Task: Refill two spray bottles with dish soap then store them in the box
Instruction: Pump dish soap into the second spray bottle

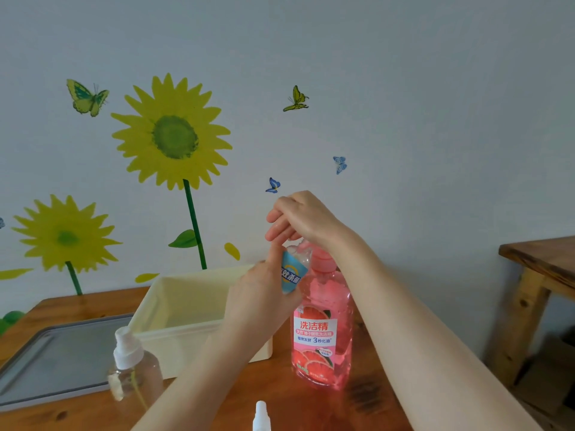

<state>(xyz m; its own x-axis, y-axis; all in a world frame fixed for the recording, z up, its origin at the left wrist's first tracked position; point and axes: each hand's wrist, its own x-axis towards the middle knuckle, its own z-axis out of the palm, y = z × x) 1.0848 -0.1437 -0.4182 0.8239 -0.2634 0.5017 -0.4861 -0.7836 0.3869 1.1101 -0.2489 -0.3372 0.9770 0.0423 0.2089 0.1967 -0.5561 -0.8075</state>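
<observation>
Left hand grips a small blue-labelled spray bottle under the dish soap pump; right hand presses flat, fingers apart. Filling underway; next, recap. Box sits mid-worktop.

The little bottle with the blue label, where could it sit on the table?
Bare wood shows on the table right of the pink soap bottle, under the right forearm. The grey tray at left looks bare too. It is crowded at the front: the clear spray bottle, the cream box and a white sprayer top.
</observation>
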